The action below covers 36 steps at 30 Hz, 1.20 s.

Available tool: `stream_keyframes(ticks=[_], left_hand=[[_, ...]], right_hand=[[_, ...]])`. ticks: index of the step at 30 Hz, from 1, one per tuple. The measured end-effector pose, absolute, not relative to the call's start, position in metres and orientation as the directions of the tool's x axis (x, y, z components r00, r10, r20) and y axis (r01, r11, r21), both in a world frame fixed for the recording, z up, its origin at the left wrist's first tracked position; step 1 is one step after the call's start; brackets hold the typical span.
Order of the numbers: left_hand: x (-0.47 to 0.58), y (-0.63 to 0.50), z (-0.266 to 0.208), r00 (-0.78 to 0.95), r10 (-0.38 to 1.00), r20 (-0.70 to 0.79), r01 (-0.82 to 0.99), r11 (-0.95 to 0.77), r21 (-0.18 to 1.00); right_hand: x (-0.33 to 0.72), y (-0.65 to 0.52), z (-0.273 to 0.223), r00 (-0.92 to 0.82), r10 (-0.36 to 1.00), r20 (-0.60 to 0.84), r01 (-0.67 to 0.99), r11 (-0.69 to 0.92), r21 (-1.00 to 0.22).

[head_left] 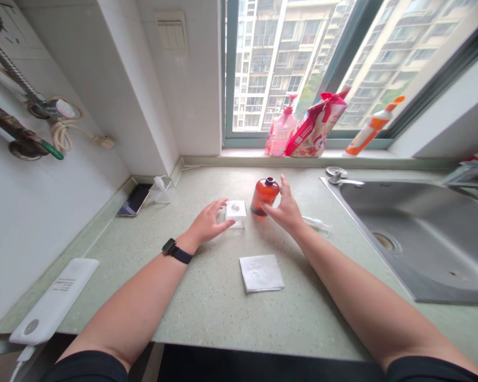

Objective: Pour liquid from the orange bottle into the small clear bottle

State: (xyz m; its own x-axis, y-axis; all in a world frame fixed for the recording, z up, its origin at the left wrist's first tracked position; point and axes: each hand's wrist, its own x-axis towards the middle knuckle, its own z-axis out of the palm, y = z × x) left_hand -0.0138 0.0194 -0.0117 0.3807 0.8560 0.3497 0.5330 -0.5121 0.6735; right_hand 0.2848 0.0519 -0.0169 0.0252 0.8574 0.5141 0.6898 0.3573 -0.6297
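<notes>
An amber bottle (259, 192) with an uncapped neck stands upright on the counter. My right hand (284, 209) is at its right side, open, the thumb across the bottle's lower front and the fingers raised apart; whether it touches is hard to tell. My left hand (209, 220), with a dark watch on the wrist, is open beside a small clear square container (236, 209), its thumb reaching along the front. Nearer me lies a folded white tissue (262, 273). A clear and white slender item (318, 225), partly hidden by my right wrist, lies right of the amber bottle.
At the left wall are a phone (135, 199), a clear container with a white pump top (162, 190) and a white power bank (56, 300) with a cable. A steel sink (382, 260) is at right. A pink pump bottle (281, 132), red pouch (316, 127) and orange-white bottle (370, 130) line the windowsill.
</notes>
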Motion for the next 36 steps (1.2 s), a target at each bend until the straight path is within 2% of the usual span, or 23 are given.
stream_keyframes(ticks=[6,12,17,26,36], left_hand=[[-0.015,0.017,-0.008,0.382,0.864,0.328,0.557,-0.498,0.665],[-0.016,0.016,-0.010,0.383,0.870,0.310,0.578,-0.487,0.654],[-0.015,0.016,-0.008,0.365,0.873,0.323,0.598,-0.486,0.637],[-0.014,0.015,-0.003,0.298,0.866,0.402,0.572,-0.499,0.651],[-0.013,0.016,-0.006,0.318,0.836,0.447,0.552,-0.547,0.630]], right_hand=[[0.279,0.049,-0.018,0.099,0.862,0.497,0.737,0.272,-0.619],[0.279,0.049,-0.013,0.089,0.881,0.464,0.787,0.223,-0.575],[0.279,0.046,-0.011,0.058,0.852,0.520,0.772,0.291,-0.565],[0.275,0.035,-0.009,-0.075,0.767,0.638,0.778,0.445,-0.444],[0.276,0.033,-0.005,-0.123,0.742,0.659,0.838,0.433,-0.332]])
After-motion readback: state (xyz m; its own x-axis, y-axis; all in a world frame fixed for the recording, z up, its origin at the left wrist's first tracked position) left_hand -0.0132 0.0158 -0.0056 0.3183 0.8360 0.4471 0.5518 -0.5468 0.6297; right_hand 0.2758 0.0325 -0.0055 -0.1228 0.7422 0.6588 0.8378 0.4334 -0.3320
